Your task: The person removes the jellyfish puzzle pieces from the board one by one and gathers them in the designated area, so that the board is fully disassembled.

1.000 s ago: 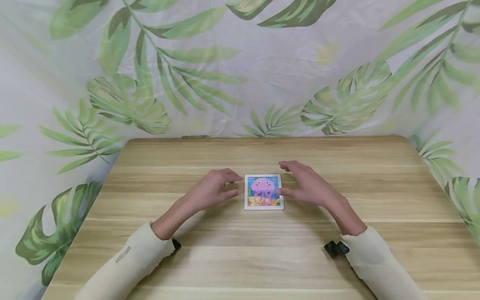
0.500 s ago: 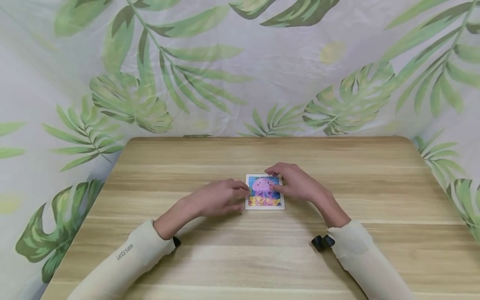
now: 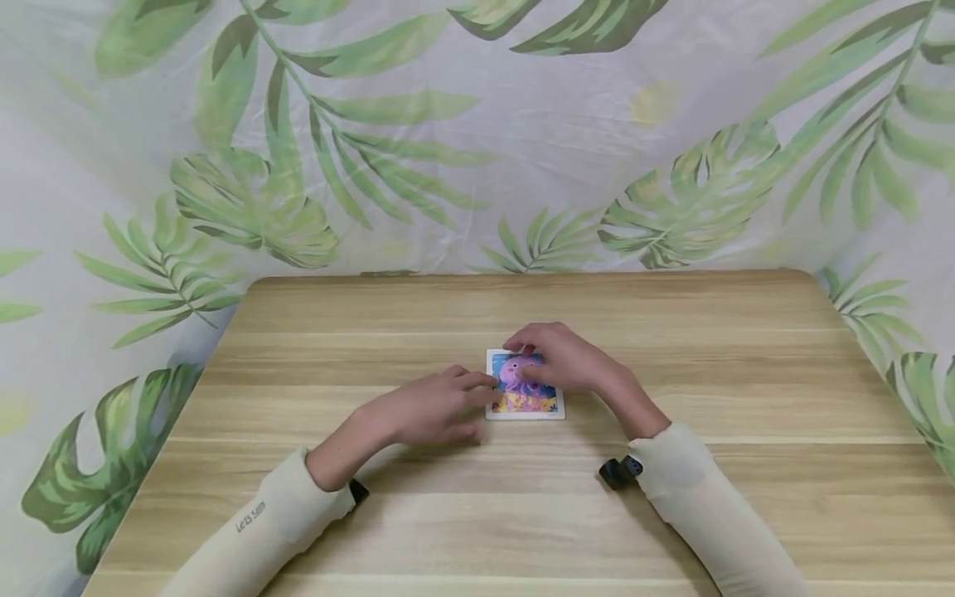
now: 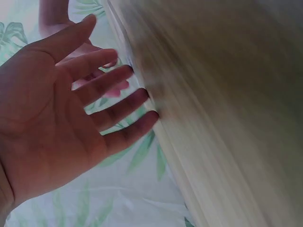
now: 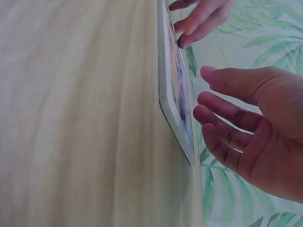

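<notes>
A square picture board [image 3: 525,403] with a white border and a pink jellyfish lies flat on the wooden table. My left hand [image 3: 429,406] is at its left edge, fingers spread and reaching over the border. In the left wrist view, the palm of that left hand [image 4: 52,113] holds nothing. Over the board's upper right part hovers my right hand [image 3: 570,358], covering that corner in the head view. Its fingers are loosely bent and empty, and the right wrist view shows this right hand [image 5: 265,127] apart from the board [image 5: 168,90].
The wooden table [image 3: 492,531] extends around the board on all sides. Behind it hangs a pale cloth [image 3: 545,124] printed with green leaves. A small black wrist camera [image 3: 619,473] sits below the right sleeve [image 3: 709,497].
My right hand has moved left, from the board's right edge to over its upper right part. The left hand has shifted slightly right and nearer, its fingers spreading. The board stays in place.
</notes>
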### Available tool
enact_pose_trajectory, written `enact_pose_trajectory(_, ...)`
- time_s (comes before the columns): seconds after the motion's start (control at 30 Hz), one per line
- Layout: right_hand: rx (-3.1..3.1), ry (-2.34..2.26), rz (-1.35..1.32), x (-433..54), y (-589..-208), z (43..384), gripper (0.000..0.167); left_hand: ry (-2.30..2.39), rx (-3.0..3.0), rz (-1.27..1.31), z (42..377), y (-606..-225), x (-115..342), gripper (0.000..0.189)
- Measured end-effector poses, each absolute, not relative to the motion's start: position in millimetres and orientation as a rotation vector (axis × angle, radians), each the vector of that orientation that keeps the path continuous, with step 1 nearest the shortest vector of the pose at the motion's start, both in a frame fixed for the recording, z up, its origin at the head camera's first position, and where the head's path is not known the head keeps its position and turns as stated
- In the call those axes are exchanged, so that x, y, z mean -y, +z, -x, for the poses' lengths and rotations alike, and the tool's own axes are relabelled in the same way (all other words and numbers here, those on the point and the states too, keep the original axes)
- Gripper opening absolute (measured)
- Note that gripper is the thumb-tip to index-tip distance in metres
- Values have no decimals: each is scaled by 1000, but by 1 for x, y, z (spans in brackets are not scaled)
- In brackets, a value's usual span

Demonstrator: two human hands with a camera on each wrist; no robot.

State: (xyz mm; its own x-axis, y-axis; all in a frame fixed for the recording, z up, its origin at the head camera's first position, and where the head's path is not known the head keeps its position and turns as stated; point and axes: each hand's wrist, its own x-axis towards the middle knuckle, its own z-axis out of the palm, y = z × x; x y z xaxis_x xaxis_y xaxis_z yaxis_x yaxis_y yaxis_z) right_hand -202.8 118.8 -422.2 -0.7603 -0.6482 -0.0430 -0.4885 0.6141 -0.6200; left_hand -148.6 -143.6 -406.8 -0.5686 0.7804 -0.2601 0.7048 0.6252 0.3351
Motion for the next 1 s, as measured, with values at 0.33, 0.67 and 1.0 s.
enact_pose_trajectory(0.33,-2557,-857,911,-110,-423,209,36,208,-2431,-1131,139,-401,139,60)
enact_pose_trajectory(0.67,-2565,-789,919,-108,-425,211,36,213,-2423,-1112,136,-404,140,64)
enact_pose_trajectory(1.0,-2587,-737,955,-110,-426,212,37,211,-2405,-1097,139,-405,140,65)
